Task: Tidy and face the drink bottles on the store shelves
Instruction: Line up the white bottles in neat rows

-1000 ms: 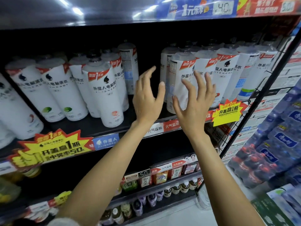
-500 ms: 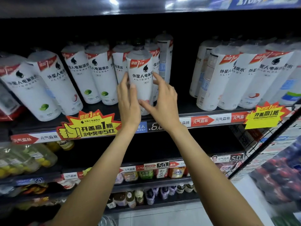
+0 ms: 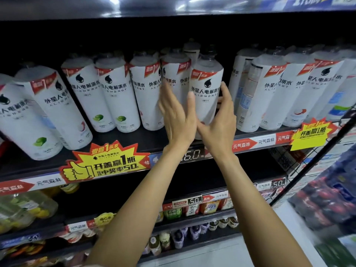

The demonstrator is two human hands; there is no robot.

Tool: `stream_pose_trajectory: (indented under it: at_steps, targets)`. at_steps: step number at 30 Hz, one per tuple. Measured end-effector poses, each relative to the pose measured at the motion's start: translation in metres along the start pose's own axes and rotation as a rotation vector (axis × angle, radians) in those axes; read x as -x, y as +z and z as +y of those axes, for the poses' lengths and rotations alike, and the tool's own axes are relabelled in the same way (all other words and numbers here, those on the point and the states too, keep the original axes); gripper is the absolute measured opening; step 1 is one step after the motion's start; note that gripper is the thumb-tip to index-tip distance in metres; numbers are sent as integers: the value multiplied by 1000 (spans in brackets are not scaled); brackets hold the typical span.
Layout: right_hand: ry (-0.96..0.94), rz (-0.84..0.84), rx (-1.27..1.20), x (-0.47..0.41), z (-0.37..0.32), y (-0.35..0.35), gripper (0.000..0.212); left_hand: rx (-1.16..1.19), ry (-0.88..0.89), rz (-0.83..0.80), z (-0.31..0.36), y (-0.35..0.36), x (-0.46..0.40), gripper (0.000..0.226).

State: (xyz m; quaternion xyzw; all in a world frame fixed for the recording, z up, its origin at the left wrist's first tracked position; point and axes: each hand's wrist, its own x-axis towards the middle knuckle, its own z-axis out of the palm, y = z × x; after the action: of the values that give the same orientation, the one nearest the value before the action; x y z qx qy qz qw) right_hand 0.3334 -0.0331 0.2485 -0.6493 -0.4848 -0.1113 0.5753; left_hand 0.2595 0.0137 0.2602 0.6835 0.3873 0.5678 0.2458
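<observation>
White electrolyte-drink bottles with red neck bands stand in rows on the dark middle shelf (image 3: 134,140). One front bottle (image 3: 207,81) stands at the right end of the left group, its label facing out. My right hand (image 3: 219,122) curls round this bottle's right side, fingertips on the label. My left hand (image 3: 177,116) has its fingers straight, its palm by the bottle's left side and in front of the neighbouring bottle (image 3: 173,81).
A second group of white bottles (image 3: 273,97) stands to the right across a dark gap. A yellow starburst sign (image 3: 106,162) and price tags hang on the shelf edge. Small bottles fill the lower shelves. Wrapped drink packs (image 3: 327,193) sit at the right.
The front bottle has shifted right along the shelf between my hands. My left hand's fingers have straightened from gripping the bottle, while the right hand still holds it.
</observation>
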Motion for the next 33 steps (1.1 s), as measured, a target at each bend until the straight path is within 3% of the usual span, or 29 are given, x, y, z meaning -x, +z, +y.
stream_pose_trajectory:
  at_steps: [11,15,27,33]
  targets:
    - [47,-8,5,-7,14,-10,94,94,-127,-70,-4,11,-10,98]
    - [47,-10,17,-6,11,-12,93,137,-153,-172,-2,11,-13,91]
    - [-23,260,482,-6,28,-26,78,279,-158,-425,17,48,-16,90]
    - [4,244,534,-8,38,-33,76,301,-114,-436,22,59,-14,79]
